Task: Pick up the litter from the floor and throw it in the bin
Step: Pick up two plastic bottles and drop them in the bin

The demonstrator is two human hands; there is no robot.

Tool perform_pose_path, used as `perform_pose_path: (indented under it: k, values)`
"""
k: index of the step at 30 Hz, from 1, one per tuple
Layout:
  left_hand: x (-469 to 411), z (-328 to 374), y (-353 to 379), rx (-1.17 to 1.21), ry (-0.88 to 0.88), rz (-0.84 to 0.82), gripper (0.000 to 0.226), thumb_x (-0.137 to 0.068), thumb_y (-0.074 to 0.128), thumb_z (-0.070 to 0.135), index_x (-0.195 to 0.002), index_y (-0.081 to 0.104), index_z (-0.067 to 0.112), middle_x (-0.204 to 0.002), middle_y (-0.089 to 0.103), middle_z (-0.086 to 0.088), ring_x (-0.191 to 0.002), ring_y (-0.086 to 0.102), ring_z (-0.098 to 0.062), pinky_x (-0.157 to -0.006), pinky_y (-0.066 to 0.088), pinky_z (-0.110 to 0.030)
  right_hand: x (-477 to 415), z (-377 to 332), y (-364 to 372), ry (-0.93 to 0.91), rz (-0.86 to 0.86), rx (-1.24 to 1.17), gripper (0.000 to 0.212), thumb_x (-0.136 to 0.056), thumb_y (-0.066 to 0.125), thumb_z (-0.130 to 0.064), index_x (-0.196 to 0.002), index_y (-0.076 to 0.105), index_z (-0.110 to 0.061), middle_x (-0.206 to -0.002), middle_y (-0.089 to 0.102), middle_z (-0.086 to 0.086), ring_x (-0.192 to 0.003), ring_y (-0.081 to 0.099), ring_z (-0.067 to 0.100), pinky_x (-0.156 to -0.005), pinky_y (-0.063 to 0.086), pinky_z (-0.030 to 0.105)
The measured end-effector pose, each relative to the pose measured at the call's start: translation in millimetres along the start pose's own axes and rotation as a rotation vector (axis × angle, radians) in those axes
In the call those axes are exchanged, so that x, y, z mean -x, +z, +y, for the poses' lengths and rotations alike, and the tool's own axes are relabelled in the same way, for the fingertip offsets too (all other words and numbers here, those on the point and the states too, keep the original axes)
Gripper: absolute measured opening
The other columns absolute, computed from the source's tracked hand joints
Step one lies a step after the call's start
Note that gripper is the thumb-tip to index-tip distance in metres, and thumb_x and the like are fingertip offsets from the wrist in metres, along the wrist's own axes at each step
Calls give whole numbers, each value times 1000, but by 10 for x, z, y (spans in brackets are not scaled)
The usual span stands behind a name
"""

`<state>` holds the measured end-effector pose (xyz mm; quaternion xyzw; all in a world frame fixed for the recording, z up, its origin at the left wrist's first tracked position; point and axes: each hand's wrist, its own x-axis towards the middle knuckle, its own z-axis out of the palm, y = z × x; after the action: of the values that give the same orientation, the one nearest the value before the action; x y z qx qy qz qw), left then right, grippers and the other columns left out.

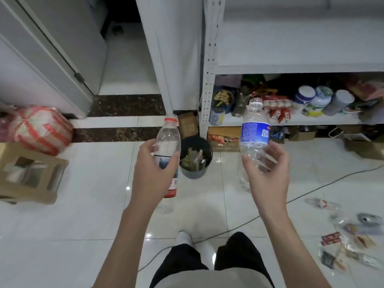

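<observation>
- Nearest, lower right of the frame: a scatter of wrappers [351, 238] lying on the floor [72, 235], well apart from the bin. They look thin and flimsy, so probably pinch-by-an-edge stuff.
- A dark cable [311, 189] snakes over the tiles from bottom centre out to the right edge. I'd watch my feet there.
- Left hand [154, 169]: fingers curled round the middle of the red-label bottle [167, 142], held upright just left of centre.
- Right hand [268, 173]: fingers and thumb round the lower half of the blue-label bottle [254, 129], also upright. The grip looks a bit looser.
- Both bottles look empty and uncapped, so I'd guess light, thin, crushable and a bit slick. Mid-body seems a fine place to hold.
- The black bin [193, 174] sits on the floor between and beyond the hands, already partly full. Tall bottles may poke out.
- Further off: a cardboard box [31, 175] at left and a crammed shelf [291, 121] at upper right. Nothing blocks the way to the bin.
</observation>
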<state>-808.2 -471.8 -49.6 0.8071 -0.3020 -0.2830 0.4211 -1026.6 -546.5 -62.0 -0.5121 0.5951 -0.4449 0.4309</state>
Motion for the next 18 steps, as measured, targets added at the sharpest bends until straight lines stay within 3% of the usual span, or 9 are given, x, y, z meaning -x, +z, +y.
perform_pose_path:
  k: [3,11,13,18]
  values:
    - [-285,-153,-108,7,-40,-8,57,-88,73,41,-135,41,31,-109,51,21,-87,59,1,-67,48,-16,-70,24,332,16,-18,19,63,-84,83,-28,-137,49,-31,-137,54,-7,-119,59,7,-101,53,35]
    - [-1136,-311,139,-29,-117,-54,65,-87,72,47,-140,39,30,-128,51,10,-107,60,-12,-90,56,-37,-607,209,946,79,-81,89,59,-84,83,-27,-129,47,-39,-134,55,-9,-119,59,7,-92,50,23]
    - [-1374,-316,280,-35,-125,-58,65,-87,72,45,-141,39,29,-129,50,10,-106,60,-11,-88,55,-33,-831,305,1100,93,-97,104,59,-84,83,-27,-128,47,-39,-134,55,-8,-117,59,5,-93,51,25]
    - [-1889,-380,679,-23,-219,-53,64,-88,72,44,-140,40,27,-126,51,10,-106,60,-10,-82,52,-23,-1376,525,1471,142,-182,154,58,-83,83,-27,-130,49,-34,-132,54,-10,-114,59,1,-86,47,14]
